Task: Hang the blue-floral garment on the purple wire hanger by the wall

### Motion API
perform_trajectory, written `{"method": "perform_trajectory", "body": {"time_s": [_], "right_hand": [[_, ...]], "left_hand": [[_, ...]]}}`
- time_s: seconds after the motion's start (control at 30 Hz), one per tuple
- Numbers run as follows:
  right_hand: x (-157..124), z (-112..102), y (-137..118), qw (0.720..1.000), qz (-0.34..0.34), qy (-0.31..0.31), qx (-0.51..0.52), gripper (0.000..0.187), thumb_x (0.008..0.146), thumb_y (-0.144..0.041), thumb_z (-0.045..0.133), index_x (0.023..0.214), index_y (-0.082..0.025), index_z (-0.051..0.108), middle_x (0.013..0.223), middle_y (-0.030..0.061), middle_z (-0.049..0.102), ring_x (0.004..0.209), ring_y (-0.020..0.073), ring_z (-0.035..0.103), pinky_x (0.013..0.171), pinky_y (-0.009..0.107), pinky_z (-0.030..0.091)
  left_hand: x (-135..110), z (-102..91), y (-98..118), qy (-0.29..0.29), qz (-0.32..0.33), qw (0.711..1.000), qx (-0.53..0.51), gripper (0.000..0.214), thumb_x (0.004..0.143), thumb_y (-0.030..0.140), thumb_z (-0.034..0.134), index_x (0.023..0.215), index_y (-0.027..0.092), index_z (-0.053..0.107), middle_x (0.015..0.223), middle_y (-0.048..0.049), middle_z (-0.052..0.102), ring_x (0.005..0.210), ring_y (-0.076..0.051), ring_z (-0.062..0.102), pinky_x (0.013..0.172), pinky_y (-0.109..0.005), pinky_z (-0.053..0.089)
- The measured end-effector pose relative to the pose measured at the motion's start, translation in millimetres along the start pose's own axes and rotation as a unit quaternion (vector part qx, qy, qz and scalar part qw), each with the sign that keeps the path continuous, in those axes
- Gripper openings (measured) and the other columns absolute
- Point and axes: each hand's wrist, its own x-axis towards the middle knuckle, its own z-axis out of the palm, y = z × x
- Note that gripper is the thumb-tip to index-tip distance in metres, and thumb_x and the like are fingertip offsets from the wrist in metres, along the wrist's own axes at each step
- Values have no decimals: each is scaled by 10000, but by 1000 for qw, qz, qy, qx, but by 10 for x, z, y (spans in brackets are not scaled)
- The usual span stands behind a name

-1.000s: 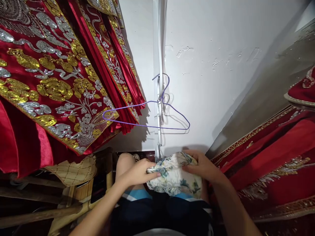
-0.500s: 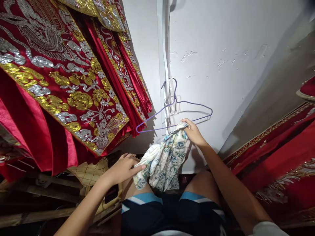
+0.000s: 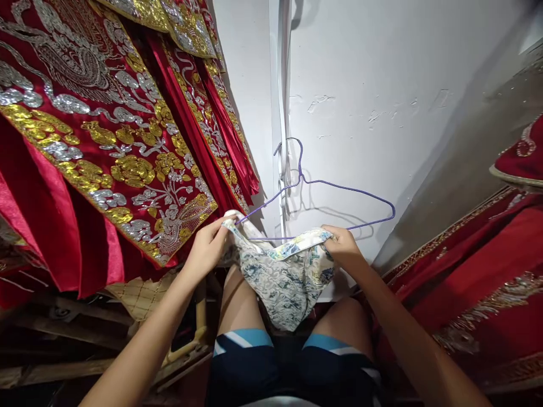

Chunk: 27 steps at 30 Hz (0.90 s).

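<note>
A small floral cloth (image 3: 283, 270), cream with blue flowers, is stretched between both my hands just under a purple wire hanger (image 3: 339, 189). My left hand (image 3: 207, 246) is closed on the cloth's left end, at the hanger's left tip. My right hand (image 3: 343, 244) is closed on the cloth's right end, below the hanger's bottom wire. The hanger hangs by its hook from a white vertical rail (image 3: 283, 113) on the white wall (image 3: 382, 85). The cloth's lower part droops over my knees.
Red garments with gold and silver embroidery (image 3: 97, 141) hang close on the left. More red embroidered fabric (image 3: 487, 265) lies on the right. A woven tan item and wooden pieces (image 3: 139, 297) sit low on the left. My legs in dark shorts fill the bottom.
Both hands have lifted the cloth from my lap up to the hanger. The left hand went from touching it to gripping its left end, and the cloth is now spread wide.
</note>
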Motion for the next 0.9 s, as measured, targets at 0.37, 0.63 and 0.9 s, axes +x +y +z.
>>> {"method": "perform_trajectory", "body": {"time_s": [0.37,0.63,0.9], "right_hand": [[-193,-276,40,988,-11,139,68,905,614,-128,551,1508,-241,464,702,-48,586,606,156,507,572,266,407],[138,-933,-255,990,-10,69,-122,460,742,-197,643,1187,-163,751,682,16,648,672,194,579,658,315,455],[119,-863,-376,995,49,-25,81,365,861,-499,713,816,-137,744,768,69,707,647,190,643,565,298,510]], "left_hand": [[432,393,269,88,156,981,72,294,952,387,564,929,163,753,772,-24,716,625,-131,576,640,-223,422],[461,190,305,74,132,979,137,424,957,459,535,695,158,679,531,22,513,511,-114,434,536,-253,295],[504,-218,-38,39,-16,996,-75,365,879,486,609,899,137,716,799,-18,665,715,-143,545,622,-223,401]]}}
